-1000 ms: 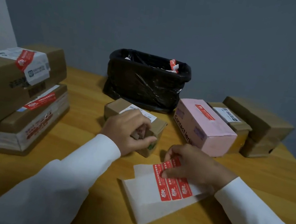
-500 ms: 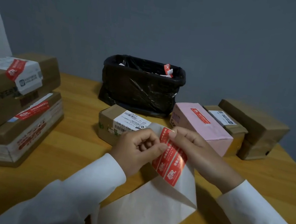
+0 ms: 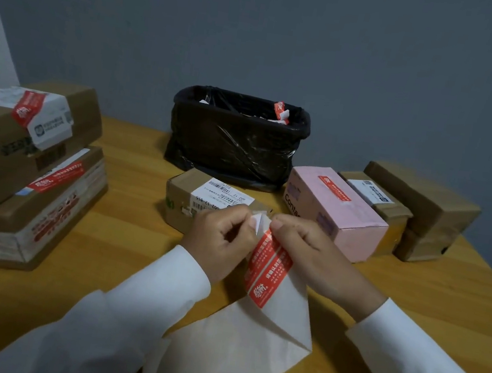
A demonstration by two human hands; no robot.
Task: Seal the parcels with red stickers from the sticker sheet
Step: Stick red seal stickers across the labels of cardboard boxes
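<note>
I hold the white sticker sheet (image 3: 235, 351) up off the wooden table, its lower part hanging toward me. Red stickers (image 3: 269, 264) with white print sit near its top. My left hand (image 3: 218, 242) pinches the sheet's top corner. My right hand (image 3: 308, 251) pinches the top end of the red stickers beside it. Just behind my hands lies a small brown parcel (image 3: 193, 195) with a white barcode label and no red sticker visible on it.
Two stacked brown parcels (image 3: 22, 163) with red stickers stand at the left. A black-lined bin (image 3: 235, 138) with scraps sits at the back centre. At the right are a pink box (image 3: 338, 211) bearing a red sticker, a labelled brown parcel (image 3: 377, 200) and another brown parcel (image 3: 429, 210).
The sheet was lying on the table under my right hand; both hands lifted it in front of the small parcel. My left hand left the parcel and now pinches the sheet's top corner.
</note>
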